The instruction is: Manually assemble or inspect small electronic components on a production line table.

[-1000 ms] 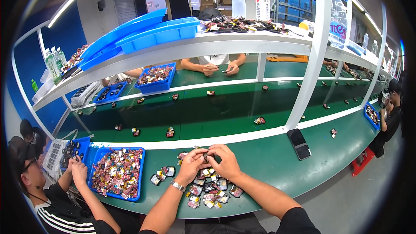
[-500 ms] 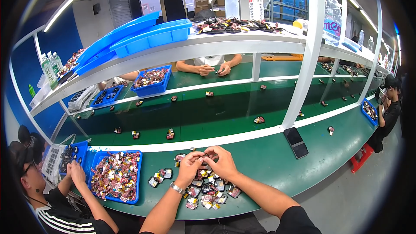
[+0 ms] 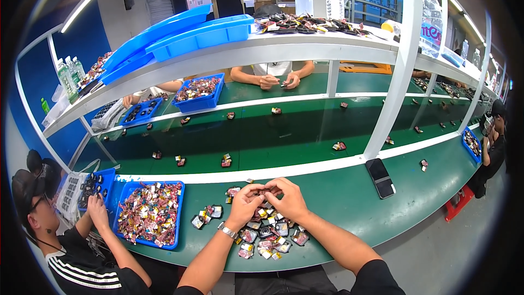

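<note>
My left hand [image 3: 245, 206] and my right hand [image 3: 288, 201] meet fingertip to fingertip over the green bench. Between them they pinch a small dark part [image 3: 264, 192], mostly covered by the fingers. Under and in front of my hands lies a loose pile of small black-cased electronic modules [image 3: 266, 234] with white and yellow labels and reddish wires. A smaller cluster of modules [image 3: 206, 215] sits left of my left wrist. On that wrist is a metal-band watch [image 3: 227, 230].
Left stands a blue tray [image 3: 182, 216] heaped with wired parts, beside a seated co-worker [image 3: 82, 240]. A dark phone [image 3: 380, 178] lies right, near a white post [image 3: 396, 71]. Past a white rail, scattered modules lie on a green belt [image 3: 273, 150]. Blue trays [image 3: 202, 33] rest on the overhead shelf.
The view has shifted slightly, so most things sit a little farther right and higher. Both hands stay together on the small dark part, with the fingers slightly rearranged.
</note>
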`<state>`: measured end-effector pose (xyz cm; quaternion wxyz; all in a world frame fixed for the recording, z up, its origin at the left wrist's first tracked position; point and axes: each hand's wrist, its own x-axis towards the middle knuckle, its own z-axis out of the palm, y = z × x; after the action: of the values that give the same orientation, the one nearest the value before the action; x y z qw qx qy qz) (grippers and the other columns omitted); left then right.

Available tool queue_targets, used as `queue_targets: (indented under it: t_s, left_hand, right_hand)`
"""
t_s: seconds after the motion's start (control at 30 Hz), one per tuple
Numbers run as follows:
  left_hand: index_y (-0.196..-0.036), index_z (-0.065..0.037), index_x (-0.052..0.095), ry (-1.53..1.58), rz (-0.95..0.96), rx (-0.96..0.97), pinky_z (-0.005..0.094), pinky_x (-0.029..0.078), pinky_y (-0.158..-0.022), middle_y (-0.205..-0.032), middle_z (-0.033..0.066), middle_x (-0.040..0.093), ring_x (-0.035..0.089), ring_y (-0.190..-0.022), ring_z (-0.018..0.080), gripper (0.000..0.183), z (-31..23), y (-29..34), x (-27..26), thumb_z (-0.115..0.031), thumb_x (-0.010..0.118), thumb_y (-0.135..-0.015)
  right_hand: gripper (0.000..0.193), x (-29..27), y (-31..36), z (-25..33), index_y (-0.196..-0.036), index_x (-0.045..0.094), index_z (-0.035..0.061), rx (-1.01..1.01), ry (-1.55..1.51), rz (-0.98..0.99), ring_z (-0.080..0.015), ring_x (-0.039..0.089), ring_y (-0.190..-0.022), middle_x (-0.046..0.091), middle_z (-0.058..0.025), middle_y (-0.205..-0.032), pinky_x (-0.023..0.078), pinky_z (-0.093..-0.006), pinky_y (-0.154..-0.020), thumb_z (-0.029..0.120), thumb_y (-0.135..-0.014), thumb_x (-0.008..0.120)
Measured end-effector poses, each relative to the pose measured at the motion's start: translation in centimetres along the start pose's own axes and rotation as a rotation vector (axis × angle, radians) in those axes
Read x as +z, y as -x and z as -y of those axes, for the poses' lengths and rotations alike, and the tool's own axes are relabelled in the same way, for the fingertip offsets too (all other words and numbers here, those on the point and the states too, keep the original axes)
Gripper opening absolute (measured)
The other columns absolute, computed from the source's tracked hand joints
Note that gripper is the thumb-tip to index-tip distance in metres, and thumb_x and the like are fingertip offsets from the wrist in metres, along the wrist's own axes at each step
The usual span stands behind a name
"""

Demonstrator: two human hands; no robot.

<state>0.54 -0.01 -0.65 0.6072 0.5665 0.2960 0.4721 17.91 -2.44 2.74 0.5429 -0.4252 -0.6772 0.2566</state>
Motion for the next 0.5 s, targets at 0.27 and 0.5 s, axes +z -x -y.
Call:
queue_targets:
  t_s: [0.27, 0.5]
  left_hand:
    - [-0.115, 0.004, 0.058, -0.268, -0.177, 0.177, 0.0270, 0.058, -0.073, -0.110, 0.0127, 0.067, 0.069, -0.090, 0.0163, 0.024, -1.0, 0.0, 0.3, 0.001, 0.055, -0.091]
    - [-0.096, 0.000, 0.068, -0.523, -0.317, 0.403, 0.0249, 0.055, -0.064, -0.088, 0.0092, 0.071, 0.070, -0.073, 0.0146, 0.013, -0.7, 0.2, -0.8, 0.000, 0.059, -0.086]
  right_hand:
    - [0.015, -2.7, -5.7, -9.4, -0.091, 0.066, 0.0003, 0.497, -0.206, -0.274, -0.0119, 0.065, -0.072, 0.070, -0.0081, -0.084, 0.053, -0.0268, -0.064, 0.007, -0.080, 0.076]
    - [0.016, -3.0, -11.9, -11.3, -0.092, 0.067, 0.0040, 0.131, 0.822, -0.266, -0.0371, 0.061, -0.091, 0.064, -0.0185, -0.096, 0.050, -0.0468, -0.084, 0.011, -0.077, 0.069]
